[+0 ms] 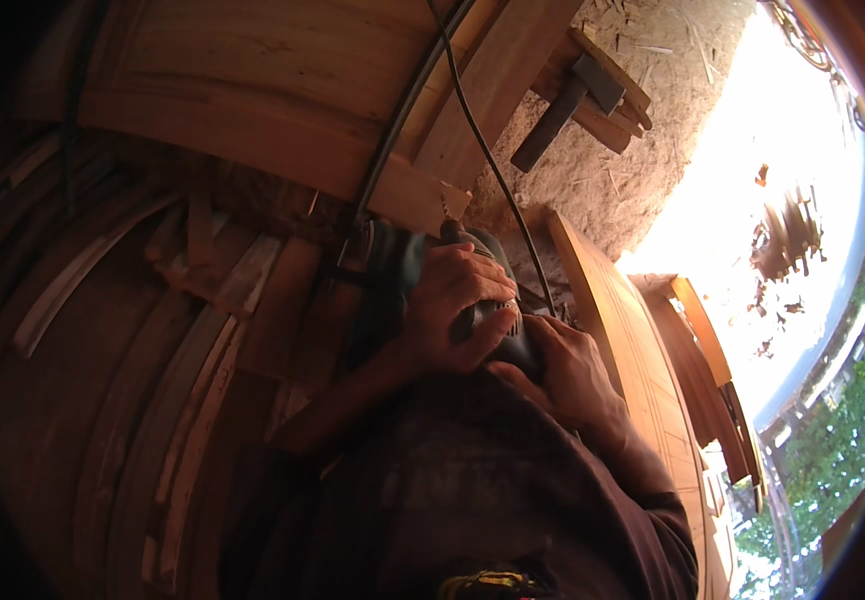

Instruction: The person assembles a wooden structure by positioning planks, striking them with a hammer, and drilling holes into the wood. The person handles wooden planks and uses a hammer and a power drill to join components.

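Drill [519,352] sits approx. mid-view, both grips closed round it: L hand [462,300] over the body, R hand [572,380] at the rear. Bit [445,205] is fitted & points to abt 11 o'clock, its tip at or just over the near corner of the wooden panel [252,80], which lies at 11 o'clock; contact vs. small gap, can't tell. Panel frame looks joined, so assembly there is prob. done. No finished hole visible, so drilling at that corner is prob. left to do, tho hole count unknown. Hammer [552,125] rests, unheld, on wood offcuts [634,118] at 1 o'clock. Power cord [497,170] runs down from 12 o'clock, passing R of the bit.
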Action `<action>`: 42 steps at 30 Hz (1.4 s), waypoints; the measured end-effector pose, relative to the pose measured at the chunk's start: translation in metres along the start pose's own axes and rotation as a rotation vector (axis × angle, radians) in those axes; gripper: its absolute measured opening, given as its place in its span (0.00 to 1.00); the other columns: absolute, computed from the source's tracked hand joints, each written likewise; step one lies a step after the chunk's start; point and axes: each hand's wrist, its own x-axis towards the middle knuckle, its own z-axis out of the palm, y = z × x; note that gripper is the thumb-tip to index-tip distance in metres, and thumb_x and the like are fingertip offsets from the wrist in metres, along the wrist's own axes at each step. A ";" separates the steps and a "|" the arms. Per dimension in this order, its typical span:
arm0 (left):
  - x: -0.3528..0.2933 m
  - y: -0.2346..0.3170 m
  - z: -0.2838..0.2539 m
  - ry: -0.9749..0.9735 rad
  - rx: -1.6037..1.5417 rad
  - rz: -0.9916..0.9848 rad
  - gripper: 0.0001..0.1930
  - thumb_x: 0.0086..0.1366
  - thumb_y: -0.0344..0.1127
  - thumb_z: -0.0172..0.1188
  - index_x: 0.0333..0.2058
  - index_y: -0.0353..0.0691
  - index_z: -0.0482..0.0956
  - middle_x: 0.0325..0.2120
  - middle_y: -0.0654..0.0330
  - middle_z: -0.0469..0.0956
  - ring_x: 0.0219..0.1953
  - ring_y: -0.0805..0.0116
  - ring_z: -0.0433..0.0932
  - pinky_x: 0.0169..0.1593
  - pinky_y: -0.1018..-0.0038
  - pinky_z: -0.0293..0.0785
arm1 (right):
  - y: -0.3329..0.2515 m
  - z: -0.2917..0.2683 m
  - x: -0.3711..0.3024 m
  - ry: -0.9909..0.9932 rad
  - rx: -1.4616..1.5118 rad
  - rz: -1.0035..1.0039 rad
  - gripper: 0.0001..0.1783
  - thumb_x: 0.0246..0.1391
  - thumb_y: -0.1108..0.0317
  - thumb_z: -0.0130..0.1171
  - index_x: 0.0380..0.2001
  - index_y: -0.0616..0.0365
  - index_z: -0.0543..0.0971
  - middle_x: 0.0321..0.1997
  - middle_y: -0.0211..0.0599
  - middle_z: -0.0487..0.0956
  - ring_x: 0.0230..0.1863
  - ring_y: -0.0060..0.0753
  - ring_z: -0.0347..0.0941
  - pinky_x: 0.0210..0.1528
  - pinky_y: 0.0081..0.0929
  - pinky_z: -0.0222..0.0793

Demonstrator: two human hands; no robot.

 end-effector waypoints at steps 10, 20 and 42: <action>0.006 0.004 -0.004 0.017 0.013 0.020 0.09 0.62 0.30 0.64 0.41 0.40 0.86 0.41 0.58 0.89 0.49 0.61 0.86 0.67 0.56 0.70 | -0.005 -0.001 0.003 0.024 -0.003 0.010 0.41 0.61 0.33 0.70 0.48 0.68 0.81 0.39 0.57 0.84 0.40 0.62 0.86 0.44 0.53 0.82; 0.025 0.001 -0.008 0.088 -0.029 -0.028 0.09 0.62 0.23 0.57 0.37 0.35 0.86 0.38 0.56 0.89 0.45 0.60 0.87 0.62 0.62 0.73 | -0.031 -0.018 0.024 -0.031 -0.003 0.165 0.40 0.64 0.31 0.66 0.34 0.68 0.77 0.33 0.62 0.83 0.38 0.68 0.83 0.45 0.59 0.76; 0.035 -0.019 -0.016 0.092 -0.087 -0.049 0.10 0.59 0.26 0.56 0.34 0.35 0.86 0.36 0.54 0.89 0.42 0.59 0.87 0.64 0.59 0.73 | -0.043 -0.016 0.044 -0.058 -0.036 0.219 0.36 0.65 0.36 0.67 0.34 0.66 0.76 0.30 0.60 0.81 0.36 0.69 0.82 0.41 0.59 0.75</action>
